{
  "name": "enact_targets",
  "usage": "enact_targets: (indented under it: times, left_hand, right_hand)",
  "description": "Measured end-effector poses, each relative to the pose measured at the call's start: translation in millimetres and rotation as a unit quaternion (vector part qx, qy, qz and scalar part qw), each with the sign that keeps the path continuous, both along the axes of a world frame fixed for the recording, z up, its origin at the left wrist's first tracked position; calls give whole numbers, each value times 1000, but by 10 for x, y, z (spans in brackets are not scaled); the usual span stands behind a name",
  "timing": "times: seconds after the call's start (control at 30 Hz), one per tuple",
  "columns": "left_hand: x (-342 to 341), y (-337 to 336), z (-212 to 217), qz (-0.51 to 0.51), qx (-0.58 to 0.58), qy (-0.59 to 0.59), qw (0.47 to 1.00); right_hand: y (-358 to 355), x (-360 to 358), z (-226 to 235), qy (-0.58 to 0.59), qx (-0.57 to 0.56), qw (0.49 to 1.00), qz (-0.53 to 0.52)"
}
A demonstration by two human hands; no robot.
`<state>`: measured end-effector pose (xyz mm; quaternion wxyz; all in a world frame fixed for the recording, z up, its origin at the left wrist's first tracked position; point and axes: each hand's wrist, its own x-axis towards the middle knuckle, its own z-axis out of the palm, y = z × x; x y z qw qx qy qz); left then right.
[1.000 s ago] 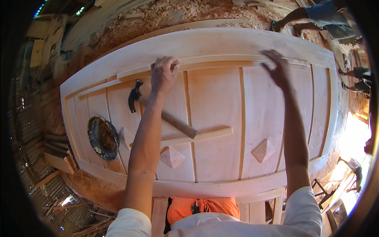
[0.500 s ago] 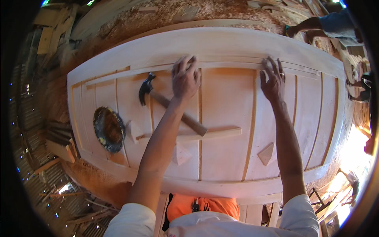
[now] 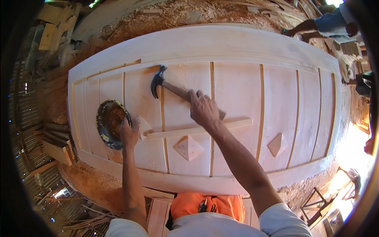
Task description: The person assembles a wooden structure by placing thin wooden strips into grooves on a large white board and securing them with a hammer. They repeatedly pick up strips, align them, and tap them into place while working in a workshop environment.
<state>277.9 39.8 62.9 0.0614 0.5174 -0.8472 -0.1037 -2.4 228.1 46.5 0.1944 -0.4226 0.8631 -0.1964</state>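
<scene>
A pale wooden panelled door (image 3: 237, 154) lies flat in front of me. My left hand (image 3: 129, 133) is closed on the right rim of a dark, paint-spotted bowl (image 3: 105, 136); small brown contents in it are too fine to make out. My right hand (image 3: 205, 108) wraps the handle of a claw hammer (image 3: 158, 79), whose dark head points to the far left. Just below the hammer lies a loose wooden strip (image 3: 233, 124). Pyramid-shaped wooden blocks sit on the panels: one block (image 3: 188, 148) near the middle, another block (image 3: 277, 145) to the right, and a third (image 3: 144, 126) beside my left hand.
Wood shavings (image 3: 166, 19) cover the ground beyond the door. Stacked timber pieces (image 3: 59, 146) stand at the left, by corrugated metal sheets. Another person's legs (image 3: 304, 29) show at the far right. A narrow moulding (image 3: 177, 61) runs along the door's far side.
Both hands have come away from the far moulding. My left hand moved left and nearer to the bowl's rim; my right hand moved left onto the hammer's handle. The hammer has shifted slightly.
</scene>
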Motion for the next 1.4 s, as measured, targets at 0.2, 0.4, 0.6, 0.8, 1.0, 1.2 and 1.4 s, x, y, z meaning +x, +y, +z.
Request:
enact_targets:
  times: [0.2, 0.4, 0.6, 0.8, 1.0, 1.2, 1.4]
  left_hand:
    - [-433, 563, 93, -147, 115, 43, 981]
    - [-1234, 774, 326, -209, 210, 176, 939]
    - [-1293, 457, 76, -197, 8, -28, 980]
    - [-1181, 473, 7, -166, 43, -21, 985]
    - [-1014, 297, 115, -139, 84, -52, 985]
    - [-1174, 141, -19, -155, -56, 48, 985]
    - [-1162, 204, -99, -64, -9, -38, 997]
  right_hand:
    - [811, -298, 350, -257, -53, 960, -95]
    - [1994, -379, 646, -293, -52, 921, -250]
    - [2373, -676, 484, -302, -37, 904, -302]
    - [2152, -627, 572, -378, 2, 883, -278]
    - [1896, -518, 667, -319, 8, 909, -267]
    - [1812, -467, 530, -284, -19, 924, -254]
    - [1823, -447, 359, -267, -10, 934, -239]
